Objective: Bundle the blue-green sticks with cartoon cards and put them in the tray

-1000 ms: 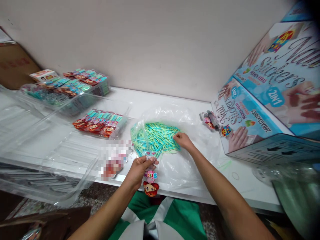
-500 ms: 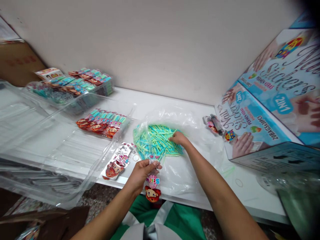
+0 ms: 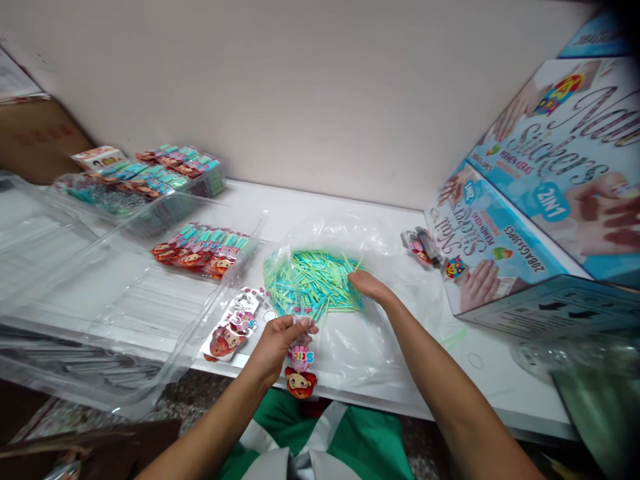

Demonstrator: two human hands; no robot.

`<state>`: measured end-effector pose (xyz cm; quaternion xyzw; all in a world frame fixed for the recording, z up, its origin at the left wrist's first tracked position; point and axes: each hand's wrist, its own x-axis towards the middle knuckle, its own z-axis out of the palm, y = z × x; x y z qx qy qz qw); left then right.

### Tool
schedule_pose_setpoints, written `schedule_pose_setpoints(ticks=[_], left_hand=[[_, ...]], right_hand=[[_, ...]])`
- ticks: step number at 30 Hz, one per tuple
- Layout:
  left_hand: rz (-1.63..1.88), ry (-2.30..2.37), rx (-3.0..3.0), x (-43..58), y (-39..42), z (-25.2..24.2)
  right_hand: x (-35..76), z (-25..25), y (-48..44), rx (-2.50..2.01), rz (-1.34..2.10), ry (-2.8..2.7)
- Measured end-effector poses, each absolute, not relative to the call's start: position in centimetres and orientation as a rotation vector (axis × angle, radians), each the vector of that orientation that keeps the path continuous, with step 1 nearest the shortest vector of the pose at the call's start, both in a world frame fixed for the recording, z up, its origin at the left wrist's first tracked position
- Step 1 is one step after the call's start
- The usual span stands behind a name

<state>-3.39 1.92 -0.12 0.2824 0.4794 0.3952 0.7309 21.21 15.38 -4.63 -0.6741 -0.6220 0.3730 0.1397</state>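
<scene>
1. The left hand [image 3: 283, 337] is clamping its thumb and fingers on a small clear pouch with a red-haired cartoon head [image 3: 300, 363]; the pouch is hanging head-end down just above the front edge of the white table [image 3: 260, 193], and it is showing blue and pink letters reading "Stic", the rest hidden or blurred.
2. The right hand [image 3: 367, 285] is touching the right side of a heap of thin green and blue sticks [image 3: 320, 283]; its fingers are curling inward, but I cannot tell whether they are pinching a stick.
3. The sticks are lying in a crumpled, transparent plastic bag [image 3: 360, 360], which is spreading across the table.
4. A flat silver pouch with a red-haired cartoon face [image 3: 233, 327] is lying left of the left hand, its pink-and-blue lettering blurring too much for a full reading.
5. A row of red-and-turquoise filled packets [image 3: 200, 250] is resting in a large clear plastic tray [image 3: 165, 333] on the left.
6. On the right, a blue-and-white printed carton [image 3: 493, 227] is displaying "Nail Stickers", "PERMEN KERAS", "2IN1" and "20BAGSX30PCS", with a red, yellow and blue logo.
7. At far left, a brown cardboard box [image 3: 40, 140] is bearing faint, unreadable red lettering.
</scene>
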Motion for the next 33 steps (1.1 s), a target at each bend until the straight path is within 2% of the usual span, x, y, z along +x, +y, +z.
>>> schedule_pose_setpoints(ticks=[8,17,25,33], left_hand=[[0.871,1.05,0.622,-3.1,1.8,-0.2],[0.846,1.058,0.692,-2.1,1.9,0.0],[0.835,1.072,0.715,-1.6,1.8,-0.1],[0.84,1.074,0.695,-1.9,1.7,-0.1]], right_hand=[[22.8,-6.2,11.9,-1.665,0.887,-1.565],[24.7,-8.4,9.3,-1.546,0.703,-1.456],[24.7,-9.2,9.3,-1.659,0.633,-1.598],[25.1,-8.1,10.9,-1.894,0.575,-1.836]])
